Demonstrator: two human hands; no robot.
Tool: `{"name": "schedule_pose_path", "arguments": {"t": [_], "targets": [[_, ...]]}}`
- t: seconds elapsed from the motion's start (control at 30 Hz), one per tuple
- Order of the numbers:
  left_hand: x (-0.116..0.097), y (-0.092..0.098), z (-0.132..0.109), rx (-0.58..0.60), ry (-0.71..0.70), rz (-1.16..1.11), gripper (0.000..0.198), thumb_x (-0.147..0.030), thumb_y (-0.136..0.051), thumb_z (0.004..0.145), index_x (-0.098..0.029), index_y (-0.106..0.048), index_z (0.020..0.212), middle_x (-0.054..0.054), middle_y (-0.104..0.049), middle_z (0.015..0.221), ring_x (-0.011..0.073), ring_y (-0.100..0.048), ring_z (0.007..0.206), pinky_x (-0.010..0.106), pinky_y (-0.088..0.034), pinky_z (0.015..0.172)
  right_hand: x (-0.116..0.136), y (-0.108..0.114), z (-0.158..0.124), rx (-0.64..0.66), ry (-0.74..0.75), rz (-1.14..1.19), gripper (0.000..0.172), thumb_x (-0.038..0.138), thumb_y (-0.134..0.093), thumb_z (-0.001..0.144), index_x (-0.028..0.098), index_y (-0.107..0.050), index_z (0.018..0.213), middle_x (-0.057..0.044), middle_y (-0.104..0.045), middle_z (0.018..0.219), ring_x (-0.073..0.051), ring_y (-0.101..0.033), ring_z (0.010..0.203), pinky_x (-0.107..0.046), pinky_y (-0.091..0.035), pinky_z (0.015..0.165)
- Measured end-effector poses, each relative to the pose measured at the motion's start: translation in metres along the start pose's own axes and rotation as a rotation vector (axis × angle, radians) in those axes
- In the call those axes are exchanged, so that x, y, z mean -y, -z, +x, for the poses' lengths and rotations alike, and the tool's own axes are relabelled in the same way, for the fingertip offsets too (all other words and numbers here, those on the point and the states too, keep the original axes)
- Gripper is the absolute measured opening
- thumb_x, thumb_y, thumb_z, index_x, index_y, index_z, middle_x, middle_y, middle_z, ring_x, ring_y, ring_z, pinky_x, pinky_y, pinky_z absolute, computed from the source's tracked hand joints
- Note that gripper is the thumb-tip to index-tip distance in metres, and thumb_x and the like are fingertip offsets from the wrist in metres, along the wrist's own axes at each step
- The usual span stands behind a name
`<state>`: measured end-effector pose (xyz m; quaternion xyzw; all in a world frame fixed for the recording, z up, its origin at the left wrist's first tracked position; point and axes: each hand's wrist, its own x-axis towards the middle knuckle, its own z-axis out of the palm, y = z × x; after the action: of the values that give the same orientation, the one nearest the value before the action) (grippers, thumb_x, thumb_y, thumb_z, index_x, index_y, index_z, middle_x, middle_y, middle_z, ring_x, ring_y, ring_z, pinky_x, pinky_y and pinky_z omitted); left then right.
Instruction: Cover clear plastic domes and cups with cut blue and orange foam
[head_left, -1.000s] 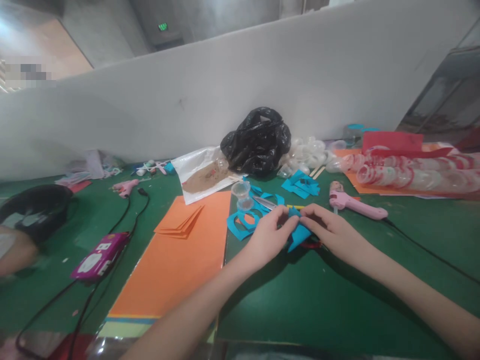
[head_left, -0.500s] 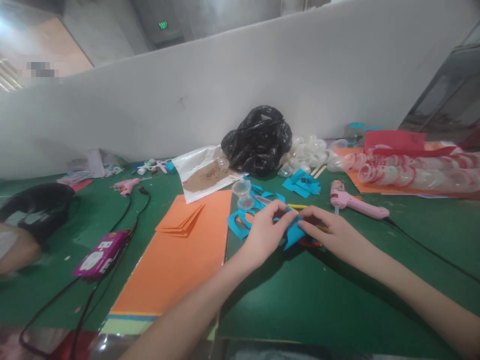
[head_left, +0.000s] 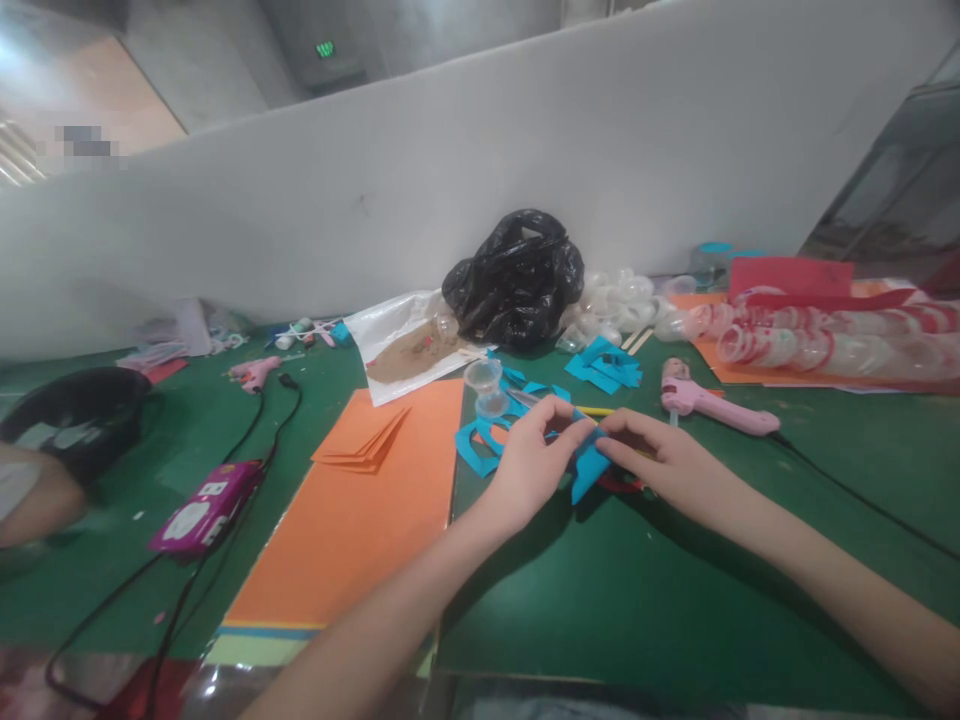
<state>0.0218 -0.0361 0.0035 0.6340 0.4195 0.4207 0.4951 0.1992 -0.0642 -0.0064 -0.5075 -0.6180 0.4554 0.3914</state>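
Observation:
A piece of blue paper [head_left: 589,468] is pinched between my two hands above the green table. My left hand [head_left: 534,455] grips its left side with thumb and fingers, and my right hand [head_left: 660,455] holds the right side the same way. Beneath my right hand, red-handled scissors [head_left: 621,484] are partly hidden, and a yellow pencil-like stick [head_left: 598,411] lies just behind my hands. Cut blue paper scraps [head_left: 475,452] lie left of my left hand, near small clear plastic cups [head_left: 484,376]. More blue paper pieces [head_left: 602,366] lie behind.
Orange sheets [head_left: 352,540] lie to the left, and a pink glue gun [head_left: 716,408] with a cord is at the right. Behind are a black plastic bag [head_left: 517,285], sand on a white sheet [head_left: 360,335] and stacked cups [head_left: 825,348]. A purple packet [head_left: 204,508] touches cables. Another person's arm [head_left: 45,500] shows far left.
The blue paper's lower edge has shifted slightly as my fingers handle it. Both hands stay in nearly the same place, still holding it.

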Motion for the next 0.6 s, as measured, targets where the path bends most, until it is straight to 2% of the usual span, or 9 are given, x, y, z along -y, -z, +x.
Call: {"name": "schedule_pose_path", "arguments": {"t": [0.2, 0.6], "targets": [[-0.0004, -0.0001, 0.0000, -0.011, -0.016, 0.009, 0.024, -0.038, -0.067, 0.087, -0.020, -0.056, 0.077, -0.003, -0.055, 0.075, 0.0134, -0.050, 0.073, 0.027, -0.042, 0.069, 0.0032, 0.0012, -0.0003, 0.005, 0.041, -0.041, 0.042, 0.065, -0.064, 0.084, 0.023, -0.067, 0.089, 0.000, -0.064, 0.079, -0.015, -0.059, 0.065, -0.027, -0.051, 0.056], [0.0002, 0.0000, -0.0001, 0.005, -0.032, -0.017, 0.025, -0.038, -0.067, 0.089, -0.020, -0.054, 0.077, -0.004, -0.052, 0.072, 0.0114, -0.048, 0.069, 0.025, -0.040, 0.065, 0.0030, 0.0014, 0.0002, -0.004, 0.047, -0.039, 0.036, 0.058, -0.065, 0.085, 0.023, -0.065, 0.085, 0.002, -0.057, 0.073, -0.012, -0.051, 0.059, -0.025, -0.044, 0.052]]}}
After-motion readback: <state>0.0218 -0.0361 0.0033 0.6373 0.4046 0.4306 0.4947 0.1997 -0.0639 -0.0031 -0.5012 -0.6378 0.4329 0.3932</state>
